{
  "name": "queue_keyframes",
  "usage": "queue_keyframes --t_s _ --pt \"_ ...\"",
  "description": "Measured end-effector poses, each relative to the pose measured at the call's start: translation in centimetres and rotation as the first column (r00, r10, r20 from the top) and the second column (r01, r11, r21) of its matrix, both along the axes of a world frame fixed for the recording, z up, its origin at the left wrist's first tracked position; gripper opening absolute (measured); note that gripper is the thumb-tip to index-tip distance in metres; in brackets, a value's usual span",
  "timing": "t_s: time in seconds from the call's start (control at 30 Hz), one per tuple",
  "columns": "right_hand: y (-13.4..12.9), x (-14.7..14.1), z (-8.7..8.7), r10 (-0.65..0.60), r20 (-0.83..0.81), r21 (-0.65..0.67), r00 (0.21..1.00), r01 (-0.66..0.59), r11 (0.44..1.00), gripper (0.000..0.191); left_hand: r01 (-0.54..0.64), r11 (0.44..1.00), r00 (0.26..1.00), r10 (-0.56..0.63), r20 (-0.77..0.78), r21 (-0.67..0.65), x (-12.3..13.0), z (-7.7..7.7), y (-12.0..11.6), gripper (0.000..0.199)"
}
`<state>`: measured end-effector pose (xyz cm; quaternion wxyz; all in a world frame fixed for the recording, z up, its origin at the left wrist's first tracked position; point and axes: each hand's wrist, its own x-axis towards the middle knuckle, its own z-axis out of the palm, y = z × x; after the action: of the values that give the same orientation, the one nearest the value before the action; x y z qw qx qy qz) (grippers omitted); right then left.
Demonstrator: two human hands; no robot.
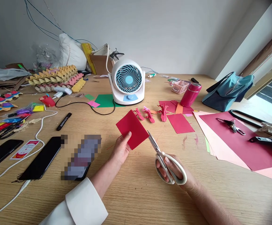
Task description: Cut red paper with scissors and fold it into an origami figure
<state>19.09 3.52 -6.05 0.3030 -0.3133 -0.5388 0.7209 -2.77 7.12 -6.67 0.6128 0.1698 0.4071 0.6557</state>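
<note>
My left hand [122, 149] pinches the lower edge of a red paper square [133, 128], thumb on top, held up over the wooden table. In my right hand [170, 168] are white-handled scissors [160, 153], with fingers through the loops. The blades look nearly closed and point up and left, their tips close to the paper's right corner. Beyond the held sheet stand small red folded paper figures [150, 115], with another folded figure [163, 112] to their right. A second red square [180, 123] lies flat on the table.
A white fan [128, 81] stands at the back centre. Phones [42, 158], a black marker [64, 121] and a white cable [41, 128] lie left. Right are a pink jar [190, 94], a teal bag [227, 92], large paper sheets [239, 140] and keys [233, 126].
</note>
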Motion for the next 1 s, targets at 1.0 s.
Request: queue_keyframes --t_s 1.0 --pt "-0.33 -0.28 -0.03 0.024 -0.036 0.028 0.999 -0.023 0.999 0.046 0.121 0.992 0.992 -0.121 -0.022 0.027 0.41 0.1 -0.66 0.039"
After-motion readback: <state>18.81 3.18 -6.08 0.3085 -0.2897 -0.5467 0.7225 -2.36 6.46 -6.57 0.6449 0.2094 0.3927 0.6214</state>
